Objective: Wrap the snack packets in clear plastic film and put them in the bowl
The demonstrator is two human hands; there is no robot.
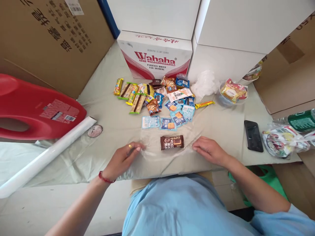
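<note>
A brown cocoa snack packet (172, 143) lies inside a clear plastic bag (159, 154) on the table in front of me. My left hand (124, 159) pinches the bag's left edge, fingers closed, a ring on one finger. My right hand (209, 150) rests on the bag's right side, fingers curled down onto the plastic. Beyond the packet spreads a heap of several small snack packets (159, 98), blue, yellow and brown.
A roll of clear film (46, 155) lies at the left beside a red plastic container (36, 108). A black phone (253, 135), bagged goods (283, 139) and a green bottle (302, 120) sit right. A Wahaha carton (155, 55) and white boxes stand behind. A bowl of snacks (233, 92) sits near crumpled plastic (204, 83).
</note>
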